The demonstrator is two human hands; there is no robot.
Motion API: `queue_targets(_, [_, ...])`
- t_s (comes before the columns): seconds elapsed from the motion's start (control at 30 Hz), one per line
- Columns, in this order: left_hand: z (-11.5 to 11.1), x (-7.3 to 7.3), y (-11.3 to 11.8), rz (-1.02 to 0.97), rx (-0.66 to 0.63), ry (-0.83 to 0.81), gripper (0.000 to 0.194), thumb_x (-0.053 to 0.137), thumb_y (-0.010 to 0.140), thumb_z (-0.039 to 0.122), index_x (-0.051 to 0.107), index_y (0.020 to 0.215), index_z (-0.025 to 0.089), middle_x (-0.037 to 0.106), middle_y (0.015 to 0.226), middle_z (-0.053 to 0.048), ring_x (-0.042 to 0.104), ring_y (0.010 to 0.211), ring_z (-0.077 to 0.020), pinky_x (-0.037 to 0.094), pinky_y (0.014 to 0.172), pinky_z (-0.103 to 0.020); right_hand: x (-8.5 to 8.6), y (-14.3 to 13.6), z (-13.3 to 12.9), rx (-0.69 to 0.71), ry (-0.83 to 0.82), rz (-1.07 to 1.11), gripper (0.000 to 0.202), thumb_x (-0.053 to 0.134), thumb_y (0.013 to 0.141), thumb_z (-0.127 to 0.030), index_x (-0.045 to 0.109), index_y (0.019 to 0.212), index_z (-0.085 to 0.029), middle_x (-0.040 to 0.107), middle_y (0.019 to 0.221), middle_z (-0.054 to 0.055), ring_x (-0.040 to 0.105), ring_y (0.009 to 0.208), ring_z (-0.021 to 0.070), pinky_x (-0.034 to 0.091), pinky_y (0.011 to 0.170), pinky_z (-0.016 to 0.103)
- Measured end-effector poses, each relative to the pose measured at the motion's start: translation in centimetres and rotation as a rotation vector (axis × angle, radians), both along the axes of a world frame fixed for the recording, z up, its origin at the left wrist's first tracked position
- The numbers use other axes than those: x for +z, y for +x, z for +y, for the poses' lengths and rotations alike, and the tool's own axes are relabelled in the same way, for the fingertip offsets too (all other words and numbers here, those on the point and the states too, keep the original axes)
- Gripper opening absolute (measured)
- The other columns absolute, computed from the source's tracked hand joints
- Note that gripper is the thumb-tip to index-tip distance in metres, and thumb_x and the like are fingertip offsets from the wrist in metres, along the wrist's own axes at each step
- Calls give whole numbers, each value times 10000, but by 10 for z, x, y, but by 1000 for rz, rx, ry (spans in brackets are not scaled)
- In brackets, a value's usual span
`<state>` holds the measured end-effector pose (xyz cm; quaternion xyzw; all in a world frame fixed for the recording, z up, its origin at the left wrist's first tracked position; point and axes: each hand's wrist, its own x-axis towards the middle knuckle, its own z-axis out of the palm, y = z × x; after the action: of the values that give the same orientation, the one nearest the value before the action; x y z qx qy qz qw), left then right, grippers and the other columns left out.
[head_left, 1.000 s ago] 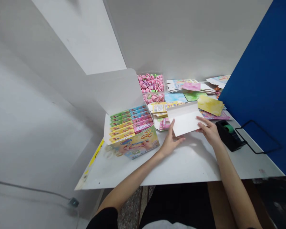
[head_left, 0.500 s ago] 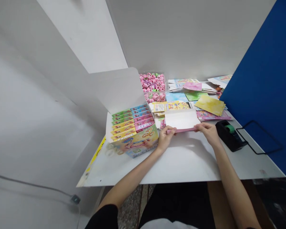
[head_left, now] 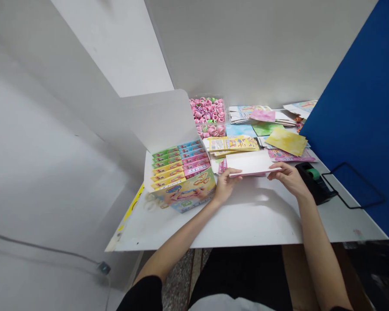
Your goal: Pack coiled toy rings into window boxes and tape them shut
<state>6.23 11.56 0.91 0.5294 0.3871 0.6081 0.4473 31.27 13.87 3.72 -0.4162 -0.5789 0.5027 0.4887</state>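
Observation:
Between my hands is a folded pink card box (head_left: 250, 163), its white inside turned up and a pink edge showing along the front. My left hand (head_left: 226, 183) pinches its near left corner. My right hand (head_left: 287, 176) grips the right end, thumb below and fingers above. To the left stands an open display box (head_left: 188, 194) with a colourful printed front, holding rows of small green, blue, yellow and pink packets (head_left: 166, 176). Just behind the held card lies a stack of flat yellow printed boxes (head_left: 233, 144).
A clear tray (head_left: 227, 113) of pink and green rings stands at the back. Yellow cards (head_left: 285, 141) and pink printed pieces (head_left: 293, 155) lie at the right, near a black tape dispenser (head_left: 317, 183). A blue panel (head_left: 359, 116) bounds the right side.
The white panel that stood raised behind the fold has come down flatter over the card. My right hand has shifted slightly right, with its fingers now over the end.

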Motion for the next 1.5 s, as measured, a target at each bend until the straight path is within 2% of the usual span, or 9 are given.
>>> queue_targets(0.17, [-4, -2, 4, 27, 81, -16, 463, 824, 692, 614, 676, 648, 178, 597, 624, 29, 522, 651, -140, 436, 686, -262, -6, -6, 4, -65, -22, -32, 564, 818, 629, -711, 724, 854, -202, 699, 659, 26, 678, 628, 188, 579, 680, 357])
queue_targets(0.4, [-4, -6, 6, 26, 99, -34, 428, 804, 733, 584, 694, 729, 170, 641, 684, 10, 582, 750, -169, 449, 740, -261, -19, -13, 8, -189, 8, 8, 484, 865, 638, -609, 596, 628, -206, 655, 605, -3, 606, 591, 154, 495, 608, 285])
queue_targets(0.6, [-3, 0, 4, 1, 8, -9, 543, 924, 522, 600, 717, 826, 201, 719, 897, -29, 642, 916, -211, 489, 849, -278, -13, -6, 7, -121, 18, 77, 553, 824, 594, -731, 647, 692, -216, 664, 637, 16, 584, 553, 165, 520, 588, 336])
queue_targets(0.73, [-5, 3, 5, -16, 21, -22, 554, 818, 602, 726, 680, 748, 208, 666, 726, -6, 622, 776, -194, 497, 790, -298, -12, 1, 6, -61, 34, 76, 590, 861, 531, -724, 692, 775, -214, 689, 677, 21, 626, 598, 179, 543, 633, 346])
queue_targets(0.83, [-7, 3, 6, -24, 51, -32, 586, 734, 662, 781, 672, 750, 205, 646, 690, -2, 608, 733, -185, 495, 777, -306, -15, 0, 6, -56, 39, 58, 544, 866, 569, -688, 696, 754, -205, 705, 679, 33, 646, 610, 181, 551, 652, 343])
queue_targets(1.03, [-9, -2, 8, 11, 100, -65, 526, 760, 711, 684, 604, 624, 189, 563, 591, 19, 499, 613, -139, 426, 643, -270, -21, -10, 8, -173, 52, 29, 450, 828, 685, -619, 650, 648, -207, 654, 567, 9, 590, 516, 154, 523, 579, 313])
queue_targets(1.17, [-4, -3, 11, 19, 99, -86, 519, 766, 697, 689, 628, 716, 189, 591, 642, 6, 504, 629, -149, 415, 634, -272, -16, -14, 7, -221, 63, -20, 433, 834, 678, -594, 635, 647, -210, 640, 570, -4, 584, 525, 145, 502, 571, 293])
queue_targets(1.33, [-19, -3, 9, 74, 73, -85, 472, 794, 721, 631, 682, 888, 205, 601, 685, 17, 522, 674, -153, 412, 655, -250, -14, -8, -28, -270, 88, -119, 387, 771, 752, -568, 640, 644, -221, 544, 541, -28, 493, 512, 133, 437, 550, 291])
queue_targets(1.5, [-77, -19, -4, 475, 161, -16, 424, 757, 811, 562, 618, 624, 208, 440, 613, 25, 434, 625, -155, 389, 663, -286, -30, 9, -100, -314, 124, -277, 296, 782, 769, -482, 703, 637, -229, 515, 662, 2, 477, 612, 157, 388, 567, 302])
